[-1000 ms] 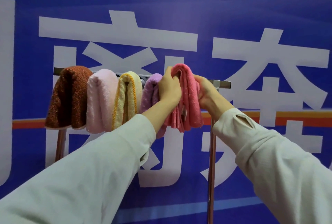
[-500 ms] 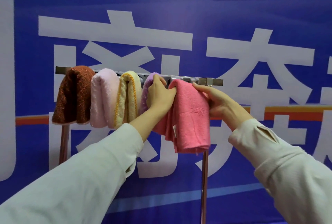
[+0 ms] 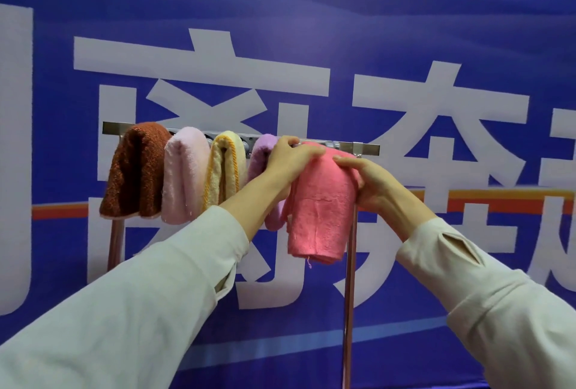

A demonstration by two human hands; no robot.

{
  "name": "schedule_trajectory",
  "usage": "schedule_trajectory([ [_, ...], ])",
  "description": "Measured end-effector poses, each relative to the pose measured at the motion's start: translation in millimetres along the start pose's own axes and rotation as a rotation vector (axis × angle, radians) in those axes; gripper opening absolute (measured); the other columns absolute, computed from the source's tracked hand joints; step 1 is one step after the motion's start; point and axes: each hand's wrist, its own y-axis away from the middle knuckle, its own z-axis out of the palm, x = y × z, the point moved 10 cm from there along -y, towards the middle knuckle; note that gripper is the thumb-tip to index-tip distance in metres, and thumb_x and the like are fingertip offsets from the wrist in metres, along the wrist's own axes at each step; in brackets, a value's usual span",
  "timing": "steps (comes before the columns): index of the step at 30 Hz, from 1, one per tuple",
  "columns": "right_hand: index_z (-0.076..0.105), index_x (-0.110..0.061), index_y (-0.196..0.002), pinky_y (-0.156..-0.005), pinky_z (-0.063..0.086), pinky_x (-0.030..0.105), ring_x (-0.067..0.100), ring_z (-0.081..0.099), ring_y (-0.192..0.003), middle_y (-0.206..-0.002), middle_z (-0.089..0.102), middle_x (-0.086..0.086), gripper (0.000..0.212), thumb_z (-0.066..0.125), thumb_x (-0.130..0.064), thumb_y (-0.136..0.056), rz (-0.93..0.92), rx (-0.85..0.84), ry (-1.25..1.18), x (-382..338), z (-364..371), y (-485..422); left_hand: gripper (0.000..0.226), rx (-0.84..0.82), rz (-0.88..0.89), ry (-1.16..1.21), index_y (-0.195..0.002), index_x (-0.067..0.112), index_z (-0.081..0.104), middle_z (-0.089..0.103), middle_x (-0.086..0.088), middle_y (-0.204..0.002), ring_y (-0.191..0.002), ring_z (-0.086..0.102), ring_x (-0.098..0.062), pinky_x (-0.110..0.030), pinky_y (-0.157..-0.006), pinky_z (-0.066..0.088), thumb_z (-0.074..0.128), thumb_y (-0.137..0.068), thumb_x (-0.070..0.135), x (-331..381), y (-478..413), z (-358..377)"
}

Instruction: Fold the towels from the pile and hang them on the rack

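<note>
Fingers [image 3: 307,151] on pink towel [image 3: 321,211] (folded, draped)

left hand [image 3: 288,159] + right hand [image 3: 372,184] on pink towel [image 3: 321,207] | draped over rack bar [image 3: 364,147]

Five towels on one rack [image 3: 366,147]: one brown [image 3: 135,170], one pale pink [image 3: 184,176], one yellow [image 3: 226,167], one lilac [image 3: 260,154], one coral pink [image 3: 321,207]; two hands, left [image 3: 288,161] and right [image 3: 374,182].
</note>
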Motion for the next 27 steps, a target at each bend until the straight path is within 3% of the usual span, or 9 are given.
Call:
schedule_trajectory([
  [2,0.061,-0.010,-0.118,-0.068,0.051,0.035,0.026,0.065,-0.082,-0.099,0.069,0.012,0.038,0.065,-0.029,-0.085,-0.010,-0.008,-0.051,-0.8,0.8,4.0,0.061,-0.013,-0.017,0.031,-0.134,0.014,0.045,0.053,-0.004,-0.128,-0.114,0.054,-0.022,-0.035,-0.089,0.049,0.072,-0.079,0.015,-3.8,-4.0,2.6],
  [4,0.060,-0.009,-0.116,-0.068,0.052,0.034,0.024,0.065,-0.078,-0.093,0.068,0.012,0.031,0.060,-0.025,-0.089,-0.042,-0.023,-0.118,-2.4,2.3,5.1,0.060,-0.058,-0.063,0.032,-0.137,0.014,0.041,0.053,-0.005,-0.130,-0.111,0.056,-0.022,-0.030,-0.073,0.048,0.069,-0.084,0.016,-9.3,-2.7,9.1],
  [11,0.058,-0.006,-0.120,-0.075,0.051,0.037,0.027,0.063,-0.086,-0.101,0.066,0.016,0.034,0.059,-0.022,-0.091,-0.091,0.000,-0.122,2.9,-1.0,5.8,0.048,-0.202,-0.291,-0.021,-0.124,0.013,0.053,0.064,-0.009,-0.098,-0.077,0.062,-0.021,-0.031,-0.060,0.052,0.060,-0.089,0.044,-39.4,6.8,21.8],
  [15,0.059,-0.008,-0.119,-0.073,0.052,0.036,0.027,0.063,-0.089,-0.106,0.066,0.016,0.033,0.061,-0.025,-0.090,-0.107,0.020,-0.060,0.4,-4.1,8.7,0.044,-0.158,-0.242,0.060,-0.122,0.008,0.057,0.063,-0.007,-0.097,-0.079,0.059,-0.019,-0.029,-0.064,0.050,0.065,-0.088,0.035,-39.6,2.2,22.0],
  [18,0.060,-0.013,-0.105,-0.071,0.051,0.034,0.024,0.062,-0.085,-0.099,0.065,0.011,0.021,0.062,-0.027,-0.090,-0.106,0.027,0.064,-1.5,-5.3,13.5,0.037,-0.098,-0.229,0.100,-0.120,0.006,0.056,0.064,-0.008,-0.094,-0.074,0.061,-0.018,-0.029,-0.058,0.049,0.066,-0.087,0.019,-36.7,0.3,18.5],
  [20,0.059,-0.015,-0.110,-0.071,0.051,0.034,0.024,0.063,-0.088,-0.104,0.065,0.011,0.025,0.063,-0.029,-0.090,-0.110,0.011,0.089,-1.7,-4.9,15.9,0.036,-0.099,-0.246,0.137,-0.120,0.005,0.057,0.063,-0.008,-0.093,-0.075,0.060,-0.019,-0.030,-0.056,0.046,0.066,-0.086,0.013,-35.6,-0.8,19.8],
  [23,0.063,-0.013,-0.106,-0.070,0.055,0.033,0.023,0.066,-0.085,-0.099,0.069,0.011,0.039,0.058,-0.048,-0.090,-0.149,0.052,0.194,-5.0,-11.0,18.7,0.037,-0.097,-0.227,0.168,-0.120,0.004,0.058,0.064,-0.008,-0.100,-0.085,0.059,-0.020,-0.033,-0.065,0.046,0.068,-0.086,0.013,-28.4,-1.6,18.3],
  [25,0.065,-0.012,-0.076,-0.067,0.052,0.031,0.017,0.062,-0.068,-0.075,0.067,0.007,0.053,0.048,-0.061,-0.091,-0.263,0.266,0.397,-20.9,-32.8,24.1,0.037,-0.097,-0.140,0.090,-0.123,0.002,0.058,0.064,-0.009,-0.115,-0.102,0.058,-0.022,-0.035,-0.081,0.046,0.065,-0.088,0.013,-15.4,-4.7,15.8],
  [27,0.062,-0.011,-0.067,-0.066,0.047,0.031,0.015,0.055,-0.064,-0.068,0.062,0.002,0.054,0.044,-0.053,-0.096,-0.464,0.451,0.514,-47.2,-46.8,31.0,0.030,-0.155,-0.072,-0.022,-0.116,0.005,0.063,0.064,-0.009,-0.119,-0.111,0.056,-0.024,-0.039,-0.097,0.043,0.061,-0.087,0.011,-4.8,-8.6,19.1],
])
